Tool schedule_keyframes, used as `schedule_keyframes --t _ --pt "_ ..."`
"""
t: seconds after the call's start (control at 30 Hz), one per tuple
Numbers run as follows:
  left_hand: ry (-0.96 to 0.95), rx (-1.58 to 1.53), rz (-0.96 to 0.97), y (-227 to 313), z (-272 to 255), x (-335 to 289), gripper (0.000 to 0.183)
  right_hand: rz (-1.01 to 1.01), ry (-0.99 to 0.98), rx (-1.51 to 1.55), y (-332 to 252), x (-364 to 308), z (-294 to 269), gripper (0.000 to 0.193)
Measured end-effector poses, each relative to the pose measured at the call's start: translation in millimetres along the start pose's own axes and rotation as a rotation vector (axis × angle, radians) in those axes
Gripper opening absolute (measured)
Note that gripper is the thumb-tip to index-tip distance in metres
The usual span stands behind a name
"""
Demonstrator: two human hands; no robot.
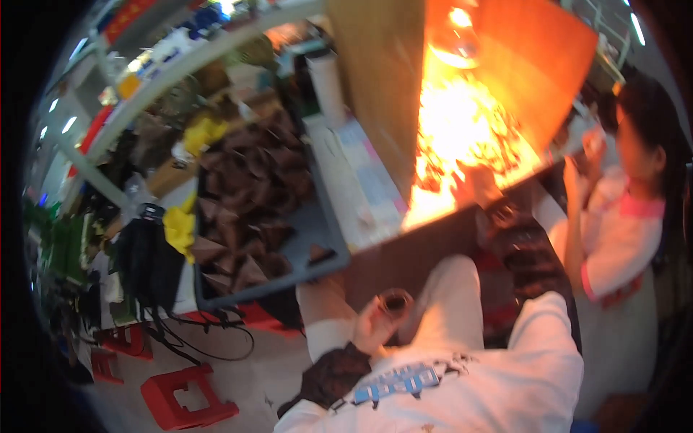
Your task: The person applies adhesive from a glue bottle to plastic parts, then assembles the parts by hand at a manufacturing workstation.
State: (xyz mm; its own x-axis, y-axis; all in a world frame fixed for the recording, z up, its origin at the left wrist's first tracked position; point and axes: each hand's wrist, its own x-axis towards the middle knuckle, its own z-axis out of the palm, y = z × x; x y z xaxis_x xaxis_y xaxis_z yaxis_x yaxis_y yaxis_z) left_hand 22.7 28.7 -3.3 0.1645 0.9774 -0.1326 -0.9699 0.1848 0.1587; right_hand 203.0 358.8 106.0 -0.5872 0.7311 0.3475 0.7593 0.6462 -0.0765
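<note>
My left hand (372, 326) is in front of my lap, its fingers closed round a small dark brown cup-shaped piece (395, 302) with a lighter rim. My right hand (478, 185) reaches into the front of a brightly lit pile of small pieces (465, 130) under a glowing lamp (456, 36). Glare swallows its fingertips, so whether they grip anything is hidden. Left of the lit area, a grey tray (333, 249) carries many brown, pointed, folded-looking pieces (260, 173), with one lying apart near its right corner.
Upright wooden boards (379, 86) flank the lit pile. Between board and tray are papers (361, 169) and a white cylinder (327, 86). A person in white and pink (624, 216) sits close on the right. A red stool (189, 397) and loose black cables (206, 339) lie lower left.
</note>
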Motion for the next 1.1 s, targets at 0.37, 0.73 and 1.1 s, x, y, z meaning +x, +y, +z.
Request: schedule_keyframes --t 0.37,0.73,1.1 --pt "0.105 -0.133 -0.077 -7.9 -7.2 -6.8 0.042 0.004 0.217 0.608 18.6 -32.3 14.9 0.031" --pt "0.119 -0.081 0.013 -4.8 4.4 -15.0 0.047 -0.256 0.174 0.342 25.4 -10.6 52.7 0.012" --pt "0.045 -0.072 0.040 4.6 18.7 -17.9 0.044 0.046 0.508 0.317 -1.8 -36.7 19.8 0.013"
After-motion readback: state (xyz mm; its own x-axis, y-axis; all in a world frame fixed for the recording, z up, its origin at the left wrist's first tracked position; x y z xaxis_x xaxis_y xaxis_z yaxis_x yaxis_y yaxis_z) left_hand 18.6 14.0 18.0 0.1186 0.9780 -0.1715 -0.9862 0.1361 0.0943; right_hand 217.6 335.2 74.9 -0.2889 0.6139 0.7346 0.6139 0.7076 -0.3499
